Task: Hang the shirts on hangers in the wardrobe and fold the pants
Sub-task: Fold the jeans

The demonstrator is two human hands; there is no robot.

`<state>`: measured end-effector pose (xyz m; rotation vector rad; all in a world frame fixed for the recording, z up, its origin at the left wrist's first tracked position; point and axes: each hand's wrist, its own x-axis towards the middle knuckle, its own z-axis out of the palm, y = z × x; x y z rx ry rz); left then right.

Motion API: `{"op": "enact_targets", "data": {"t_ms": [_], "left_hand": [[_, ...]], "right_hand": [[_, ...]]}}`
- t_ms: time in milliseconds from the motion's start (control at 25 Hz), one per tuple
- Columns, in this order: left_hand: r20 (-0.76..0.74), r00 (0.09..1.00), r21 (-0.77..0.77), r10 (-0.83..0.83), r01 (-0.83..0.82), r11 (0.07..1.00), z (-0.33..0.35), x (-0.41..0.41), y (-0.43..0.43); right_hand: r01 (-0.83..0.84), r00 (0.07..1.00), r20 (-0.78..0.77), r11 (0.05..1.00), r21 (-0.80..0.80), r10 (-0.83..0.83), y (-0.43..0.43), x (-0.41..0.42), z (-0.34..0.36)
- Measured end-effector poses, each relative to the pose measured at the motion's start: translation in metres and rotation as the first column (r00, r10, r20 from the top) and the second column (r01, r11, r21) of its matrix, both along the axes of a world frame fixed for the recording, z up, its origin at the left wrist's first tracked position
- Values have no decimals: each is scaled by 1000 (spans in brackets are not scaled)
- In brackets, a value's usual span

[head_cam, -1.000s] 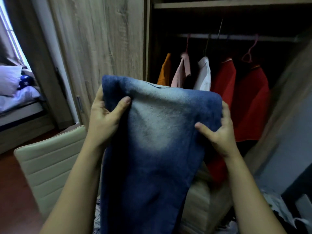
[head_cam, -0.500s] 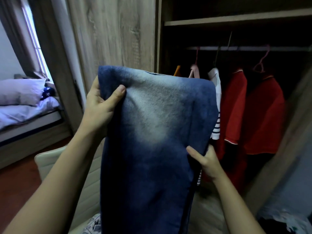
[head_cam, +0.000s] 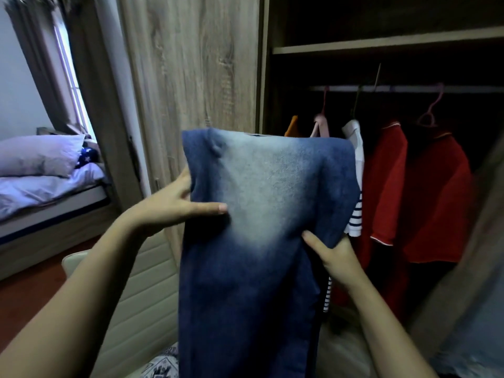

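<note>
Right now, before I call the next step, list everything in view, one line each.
jeans: one, faded blue, held up before the wardrobe
red shirts: two, red, hanging on the rail, right
striped shirt: one, white with dark stripes, left of the red ones
pink shirt: one, pink, hanging, partly behind the jeans
orange shirt: one, orange, leftmost on the rail
rail: one, pale, across the wardrobe
wardrobe door: one, light wood, centre left
chair: one, cream, lower left
pillow: one, pale lilac, on the bed, far left
patterned cloth: one, white and dark, bottom edge
left hand: one, bare, pinching the jeans' left edge
right hand: one, bare, gripping their right edge, lower down
</note>
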<state>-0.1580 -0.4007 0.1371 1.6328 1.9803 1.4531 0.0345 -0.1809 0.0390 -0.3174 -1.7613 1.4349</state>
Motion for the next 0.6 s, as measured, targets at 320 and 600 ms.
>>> {"op": "enact_targets", "data": {"t_ms": [320,600], "left_hand": [[778,623,43,80,-180,983,-31,-16,25],[824,564,-62,54,-5,998,-62,26,17]], "right_hand": [[-161,979,76,941,-297,191,5,14,31],[-192,961,84,857,-477,263,0,35,44]]}}
